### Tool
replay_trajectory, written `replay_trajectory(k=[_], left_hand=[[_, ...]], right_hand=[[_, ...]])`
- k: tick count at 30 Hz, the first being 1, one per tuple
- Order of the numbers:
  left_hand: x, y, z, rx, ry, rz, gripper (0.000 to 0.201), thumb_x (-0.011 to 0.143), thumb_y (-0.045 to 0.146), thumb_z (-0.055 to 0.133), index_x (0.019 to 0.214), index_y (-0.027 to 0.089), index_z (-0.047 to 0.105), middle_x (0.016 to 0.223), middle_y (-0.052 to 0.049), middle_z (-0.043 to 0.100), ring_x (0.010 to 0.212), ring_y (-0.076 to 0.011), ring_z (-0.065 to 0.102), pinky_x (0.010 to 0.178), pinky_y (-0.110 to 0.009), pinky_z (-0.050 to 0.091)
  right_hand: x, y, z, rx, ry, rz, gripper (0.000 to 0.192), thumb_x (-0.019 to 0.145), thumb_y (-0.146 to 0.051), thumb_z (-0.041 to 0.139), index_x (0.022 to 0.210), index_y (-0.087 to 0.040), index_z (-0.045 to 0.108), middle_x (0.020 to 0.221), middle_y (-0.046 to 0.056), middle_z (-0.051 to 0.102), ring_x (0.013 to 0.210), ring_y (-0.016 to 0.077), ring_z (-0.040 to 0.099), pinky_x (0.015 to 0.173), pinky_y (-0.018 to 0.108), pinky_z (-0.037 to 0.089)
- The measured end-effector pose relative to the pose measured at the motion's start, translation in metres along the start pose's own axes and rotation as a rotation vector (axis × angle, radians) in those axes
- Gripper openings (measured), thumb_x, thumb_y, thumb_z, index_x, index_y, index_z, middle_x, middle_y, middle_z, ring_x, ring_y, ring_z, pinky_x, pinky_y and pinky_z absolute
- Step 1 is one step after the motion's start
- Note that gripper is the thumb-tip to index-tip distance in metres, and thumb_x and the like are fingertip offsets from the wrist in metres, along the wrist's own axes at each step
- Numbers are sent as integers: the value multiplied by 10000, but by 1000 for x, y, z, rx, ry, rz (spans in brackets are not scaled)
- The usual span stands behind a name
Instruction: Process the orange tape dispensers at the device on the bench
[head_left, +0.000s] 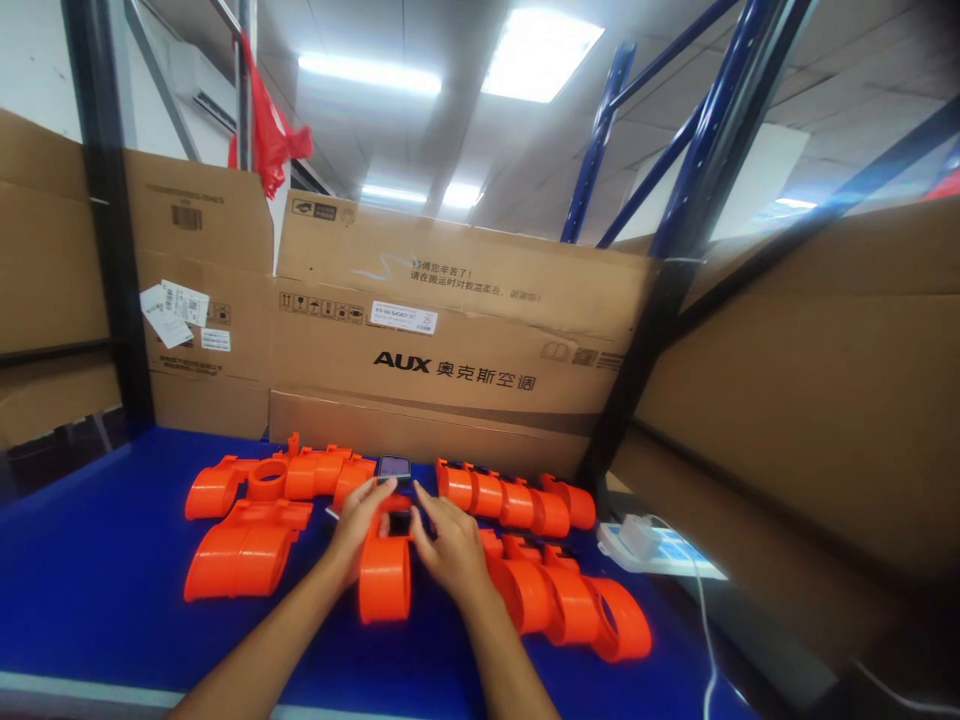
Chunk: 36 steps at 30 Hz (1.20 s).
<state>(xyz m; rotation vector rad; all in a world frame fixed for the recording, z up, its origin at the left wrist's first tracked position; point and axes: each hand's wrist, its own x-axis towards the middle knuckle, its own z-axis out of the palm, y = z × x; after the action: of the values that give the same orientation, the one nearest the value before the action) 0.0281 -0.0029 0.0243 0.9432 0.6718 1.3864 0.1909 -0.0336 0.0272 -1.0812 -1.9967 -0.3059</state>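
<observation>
My left hand (354, 530) is closed on an orange plastic ring holder (385, 582), a short wide tube with a bracket on top. The ring hangs below the fingers, with its opening turned to the right. A dark piece (399, 522) shows at the bracket between my hands; its kind is unclear. Close by on the right, my right hand (451, 545) has thumb and index finger apart at the bracket's end; its other fingers are partly hidden. Just beyond my fingertips lies a small device with a grey screen (394, 467).
On the blue tabletop (112, 560), several orange ring holders stand at left (238, 550), back right (517, 503) and front right (574, 605). A white power strip (660, 548) with a plug and cable sits right. Cardboard walls (450, 350) and dark rack posts (637, 370) enclose the table.
</observation>
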Motion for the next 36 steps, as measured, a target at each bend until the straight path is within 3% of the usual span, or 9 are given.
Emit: replay_trajectory(k=[8,19,29,36], left_hand=[[-8,4,7,47,-66,-29,419,664,442,815,916,143,662,575,38,617,351,-42,417,368,-183,281],[-18,11,14,45,-96,-6,385,671,407,820,901,141,663,468,72,506,353,-38,368,381,-177,267],[-7,6,3,10,-153,-8,391,694,491,779,843,160,636,416,78,469,310,-48,361,354,-178,250],[-9,5,6,84,-118,8,409,714,551,731,774,165,608,432,74,486,296,-44,361,336,-181,207]], right_hand=[[0,-5,9,-119,54,-3,448,844,-141,517,1285,-136,595,909,112,716,749,214,650,694,314,533],[0,-5,9,-63,93,-51,455,818,-101,502,1265,-121,587,834,101,693,696,211,641,669,331,555],[3,0,1,73,85,-93,450,884,-187,532,1333,-166,539,971,112,701,856,224,666,780,365,576],[2,0,0,118,124,45,344,883,-283,579,1206,-180,638,812,64,679,667,177,631,616,290,548]])
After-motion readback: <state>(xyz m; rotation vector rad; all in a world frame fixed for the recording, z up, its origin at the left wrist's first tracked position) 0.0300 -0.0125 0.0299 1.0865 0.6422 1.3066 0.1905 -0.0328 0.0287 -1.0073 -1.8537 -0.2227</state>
